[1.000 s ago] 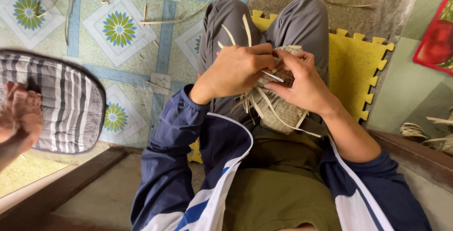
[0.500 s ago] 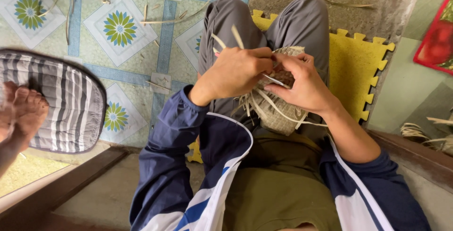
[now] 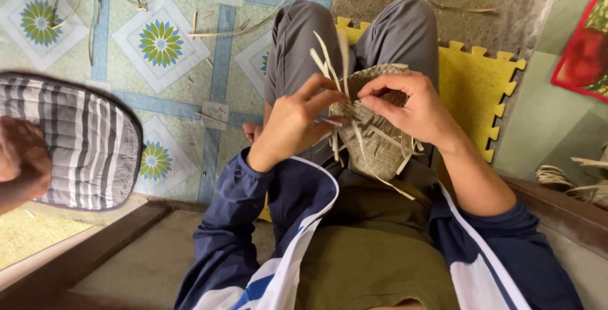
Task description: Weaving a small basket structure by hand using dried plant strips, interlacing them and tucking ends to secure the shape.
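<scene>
Fingertips of the left hand (image 3: pixel 297 123) pinch a pale straw strip (image 3: pixel 326 63) against the half-woven basket (image 3: pixel 373 126), the strip now lifted higher and fanned above the rim than a second ago. The right hand (image 3: pixel 411 107), fingers curled shut, grips the basket's rim. The basket sits in the lap, beside a yellow foam mat (image 3: pixel 468 88).

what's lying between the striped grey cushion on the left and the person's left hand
In the head view, between the striped grey cushion and the left hand lies patterned floor tile with a few loose straw bits.
</scene>
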